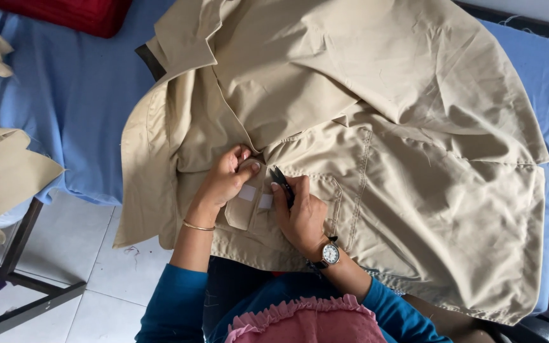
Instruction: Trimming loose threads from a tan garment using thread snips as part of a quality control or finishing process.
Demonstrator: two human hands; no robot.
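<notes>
Pinching a fold of the beige garment [376, 121] with your left hand [227, 178], you are keeping thumb and fingers closed on the cloth beside a pocket flap [244, 213] bearing two white fastener patches [248, 192]. Your right hand [300, 213] is gripping small dark thread snips [282, 181], their tips resting on the fabric just beside your left thumb. The garment is lying spread across a blue-covered table [77, 95]; a wristwatch [330, 253] is sitting on your right wrist, a thin bangle [197, 226] on your left.
</notes>
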